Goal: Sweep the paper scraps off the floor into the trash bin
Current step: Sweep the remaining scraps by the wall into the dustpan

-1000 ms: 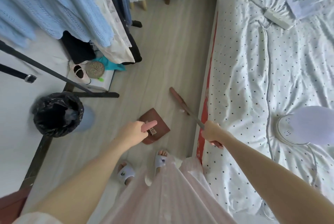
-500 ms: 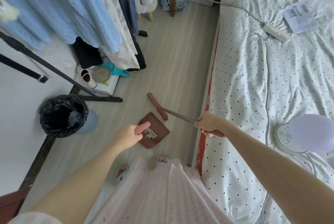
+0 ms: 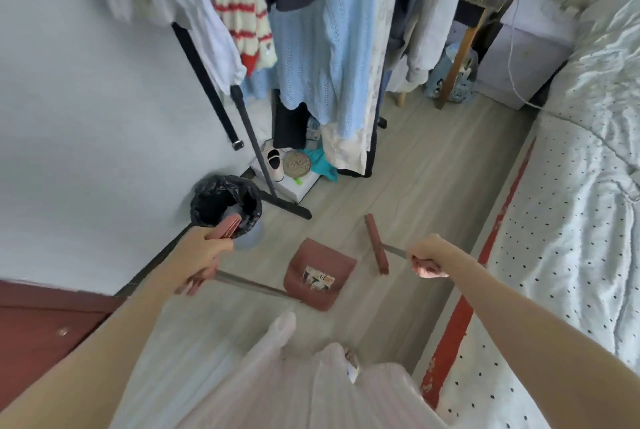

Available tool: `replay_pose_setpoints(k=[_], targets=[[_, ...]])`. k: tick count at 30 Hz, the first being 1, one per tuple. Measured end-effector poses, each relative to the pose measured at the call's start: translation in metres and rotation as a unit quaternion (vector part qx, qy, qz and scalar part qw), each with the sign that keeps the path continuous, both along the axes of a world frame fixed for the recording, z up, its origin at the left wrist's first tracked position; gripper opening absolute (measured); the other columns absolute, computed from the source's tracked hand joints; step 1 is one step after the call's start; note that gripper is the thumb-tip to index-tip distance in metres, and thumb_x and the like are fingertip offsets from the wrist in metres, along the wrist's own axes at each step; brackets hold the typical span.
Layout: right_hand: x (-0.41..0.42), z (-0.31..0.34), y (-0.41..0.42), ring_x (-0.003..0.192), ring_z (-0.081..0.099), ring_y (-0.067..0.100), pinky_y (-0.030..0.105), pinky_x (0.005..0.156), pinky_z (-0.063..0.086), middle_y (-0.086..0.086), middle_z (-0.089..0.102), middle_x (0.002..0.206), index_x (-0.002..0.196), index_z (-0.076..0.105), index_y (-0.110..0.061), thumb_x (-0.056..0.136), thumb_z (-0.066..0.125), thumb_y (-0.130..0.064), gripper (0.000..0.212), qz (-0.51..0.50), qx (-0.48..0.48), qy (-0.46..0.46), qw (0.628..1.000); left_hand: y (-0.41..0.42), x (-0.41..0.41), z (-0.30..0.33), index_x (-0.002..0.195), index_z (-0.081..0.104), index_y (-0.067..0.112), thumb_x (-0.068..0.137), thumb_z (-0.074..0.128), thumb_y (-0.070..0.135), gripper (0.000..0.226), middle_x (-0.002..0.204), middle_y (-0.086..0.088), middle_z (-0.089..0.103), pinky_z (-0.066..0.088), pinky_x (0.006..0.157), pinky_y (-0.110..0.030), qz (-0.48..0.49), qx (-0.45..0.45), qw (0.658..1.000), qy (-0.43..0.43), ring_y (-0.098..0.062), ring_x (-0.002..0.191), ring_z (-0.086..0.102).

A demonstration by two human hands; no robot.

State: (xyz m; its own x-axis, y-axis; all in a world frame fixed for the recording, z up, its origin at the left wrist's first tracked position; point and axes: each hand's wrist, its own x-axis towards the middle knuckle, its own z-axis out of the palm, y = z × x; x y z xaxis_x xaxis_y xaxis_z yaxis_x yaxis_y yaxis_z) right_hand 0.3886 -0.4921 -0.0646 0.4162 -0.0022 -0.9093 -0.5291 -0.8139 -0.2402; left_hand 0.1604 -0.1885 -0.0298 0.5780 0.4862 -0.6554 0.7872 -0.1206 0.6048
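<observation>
Head view: left hand (image 3: 204,248) wrapped around pink dustpan handle, fingers curled tight; right hand (image 3: 427,257) gripping metal broom shaft, reddish-brown broom head (image 3: 376,243) resting on pale wood floor (image 3: 433,186). Printed paper scraps (image 3: 317,280) lying inside reddish-brown plastic dustpan (image 3: 320,272), near black-lined trash bin (image 3: 225,203). Best lifted level, carried over the rim, then tipped slowly; broom kept clear.

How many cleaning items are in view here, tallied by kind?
Dustpans: 1, the dustpan, its handle held by the left hand
Brooms: 1, the broom, held by the right hand
Trash bins: 1, the trash bin
Total: 3
</observation>
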Motion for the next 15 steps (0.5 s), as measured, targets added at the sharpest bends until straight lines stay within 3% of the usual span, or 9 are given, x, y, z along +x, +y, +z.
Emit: replay_pose_setpoints(k=[5,8,11,15], targets=[[-0.023,0.006,0.04,0.012,0.027,0.006,0.008,0.024,0.03,0.0,0.034,0.022,0.062,0.038,-0.009,0.097,0.032,0.002,0.037,-0.02,0.034,-0.002,0.999,0.048,-0.065,0.024,0.053,0.035,0.009,0.093,0.049,0.003,0.042,0.03,0.0,0.028,0.043,0.034,-0.022,0.139,-0.036,0.987,-0.068,-0.015,0.031,0.031],[-0.039,0.003,0.062,0.016,0.038,0.005,0.008,0.024,0.031,0.002,0.046,0.033,0.066,0.042,-0.008,0.096,0.04,-0.002,0.03,0.007,0.042,-0.018,0.999,0.061,-0.097,0.027,0.052,0.034,0.011,0.091,0.051,0.006,0.043,0.032,0.0,0.026,0.051,0.049,-0.021,0.204,-0.051,0.974,-0.087,-0.018,0.043,0.03],[-0.051,0.004,0.083,0.013,0.03,0.008,0.011,0.024,0.035,0.006,0.04,0.033,0.065,0.039,-0.006,0.096,0.034,0.002,0.033,0.018,0.066,0.009,0.998,0.064,-0.117,0.027,0.053,0.035,0.011,0.089,0.053,0.008,0.04,0.035,-0.002,0.026,0.051,0.064,-0.027,0.256,-0.071,0.957,-0.117,-0.017,0.036,0.025],[-0.067,0.007,0.104,0.013,0.023,0.009,0.011,0.024,0.034,0.001,0.027,0.023,0.064,0.035,-0.009,0.096,0.029,0.002,0.034,0.044,0.065,0.032,0.996,0.052,-0.131,0.034,0.055,0.035,0.011,0.091,0.051,0.008,0.04,0.035,-0.001,0.025,0.051,0.066,-0.029,0.309,-0.074,0.935,-0.158,-0.018,0.041,0.025]])
